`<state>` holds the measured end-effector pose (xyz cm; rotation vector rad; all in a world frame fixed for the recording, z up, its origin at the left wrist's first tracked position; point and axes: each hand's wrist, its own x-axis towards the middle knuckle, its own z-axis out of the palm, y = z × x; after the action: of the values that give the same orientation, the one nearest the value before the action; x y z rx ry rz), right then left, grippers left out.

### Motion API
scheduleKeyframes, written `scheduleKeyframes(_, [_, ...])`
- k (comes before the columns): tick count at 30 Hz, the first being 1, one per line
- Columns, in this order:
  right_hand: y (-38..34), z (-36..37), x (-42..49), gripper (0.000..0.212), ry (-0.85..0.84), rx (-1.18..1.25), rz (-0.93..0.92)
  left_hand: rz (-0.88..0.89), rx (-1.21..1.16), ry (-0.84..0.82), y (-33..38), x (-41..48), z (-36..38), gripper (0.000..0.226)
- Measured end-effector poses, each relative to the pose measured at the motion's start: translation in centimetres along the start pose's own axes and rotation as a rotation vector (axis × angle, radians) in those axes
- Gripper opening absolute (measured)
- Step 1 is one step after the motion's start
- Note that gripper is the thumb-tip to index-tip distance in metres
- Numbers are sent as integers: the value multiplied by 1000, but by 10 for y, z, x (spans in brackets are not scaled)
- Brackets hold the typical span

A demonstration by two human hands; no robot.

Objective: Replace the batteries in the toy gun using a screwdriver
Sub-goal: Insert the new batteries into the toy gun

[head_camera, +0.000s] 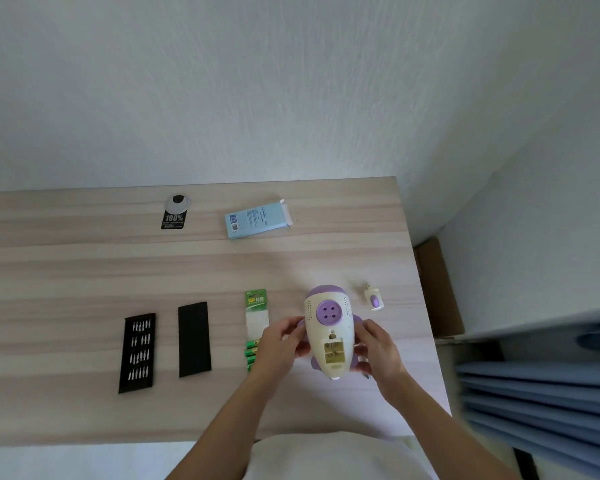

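Both hands cradle the toy gun [330,332] just above the desk's near right corner: left hand [280,344] and right hand [374,348] wrap its sides, turning the open, seemingly empty battery bay up for loading. The removed cover [373,299] lies beside the right edge, and the battery pack [256,322] waits left. The light wood desk [84,271] meets a white wall.
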<state>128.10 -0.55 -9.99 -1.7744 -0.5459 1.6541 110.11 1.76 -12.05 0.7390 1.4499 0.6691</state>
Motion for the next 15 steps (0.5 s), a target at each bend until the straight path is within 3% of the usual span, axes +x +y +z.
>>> scheduleKeyframes(15, [20, -11, 0, 29, -9, -146, 13, 7, 18, 59, -14, -15, 11, 15])
